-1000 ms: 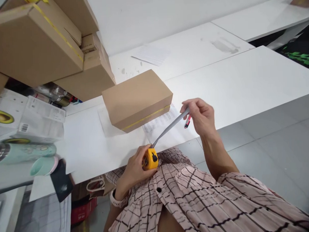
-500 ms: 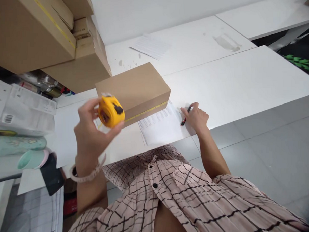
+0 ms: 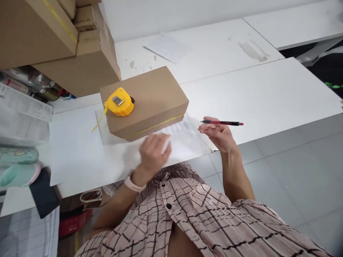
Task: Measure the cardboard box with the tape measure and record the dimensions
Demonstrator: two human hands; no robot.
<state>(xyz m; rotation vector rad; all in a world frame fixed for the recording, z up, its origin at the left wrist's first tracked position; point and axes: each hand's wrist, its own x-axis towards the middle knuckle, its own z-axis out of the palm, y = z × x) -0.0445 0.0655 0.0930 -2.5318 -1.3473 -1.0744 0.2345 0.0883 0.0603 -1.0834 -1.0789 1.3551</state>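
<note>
A closed cardboard box [image 3: 150, 99] with a yellow tape strip lies on the white table. On its top left end rests a yellow tape measure [image 3: 120, 102], a short piece of its blade hanging over the edge. My left hand [image 3: 154, 153], a little blurred, is over the printed sheet [image 3: 185, 139] just in front of the box, thumb apart from the fingers, nothing seen in it. Right of the sheet, my right hand [image 3: 219, 136] has a red and black pen [image 3: 224, 123] between thumb and fingers, lying sideways above the table.
More cardboard boxes [image 3: 81, 60] are stacked at the back left. A blank white sheet [image 3: 76, 146] lies left of the box, and another printed paper [image 3: 167, 48] behind it. Along the left edge are a mint cup [image 3: 18, 175] and a dark phone-like slab [image 3: 44, 194].
My left hand has let go of the tape measure, now on the box, and moved right and nearer my body. The pen in my right hand has turned from slanting to nearly level.
</note>
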